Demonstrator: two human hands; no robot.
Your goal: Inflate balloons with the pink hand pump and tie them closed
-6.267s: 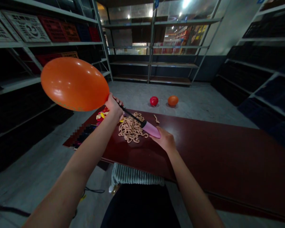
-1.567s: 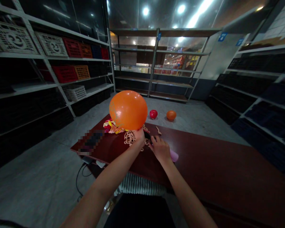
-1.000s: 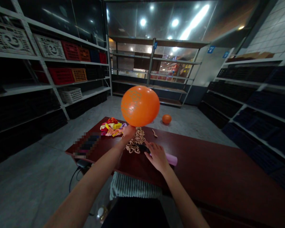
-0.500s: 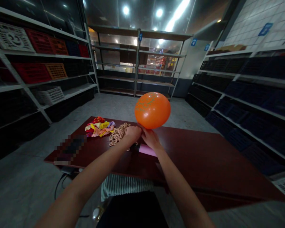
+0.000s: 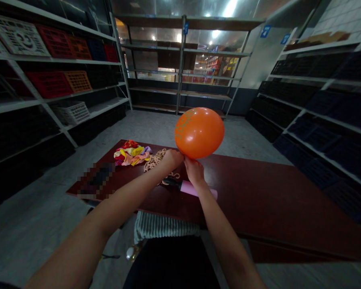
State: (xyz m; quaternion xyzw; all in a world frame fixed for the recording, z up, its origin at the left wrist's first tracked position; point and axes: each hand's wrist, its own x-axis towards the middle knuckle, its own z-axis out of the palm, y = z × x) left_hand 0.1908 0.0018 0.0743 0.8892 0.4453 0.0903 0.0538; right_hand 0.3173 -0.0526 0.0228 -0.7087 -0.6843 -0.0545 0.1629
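Left shelving (image 5: 78, 110): red and orange crates (image 5: 57, 82), one white basket lower down.

Far left end of dark red table (image 5: 273, 208): heap of limp coloured balloons (image 5: 131, 151), and just beside it a pile of tan curled ties (image 5: 156, 157). Could not tell exactly what kind.

Left hand (image 5: 171, 157) was raised over the ties with its fingers pinched shut on the neck of the orange balloon (image 5: 199, 132). The balloon was inflated, printed on its upper left face, and held above the table with the body up and the neck down.

Right hand (image 5: 194, 171) came from below, its fingers closed on the same neck and touching the left hand's.

Pink hand pump (image 5: 195, 188) lay on the table under the right wrist, in neither hand.

Judgement: the work was at the neck. The left pinch probably needed to stay tight against the bulb so no air leaked, leaving the right fingers to stretch the loose end. Both hands were best held clear of the ties pile.

Right shelving (image 5: 319, 100): dark, contents unreadable.
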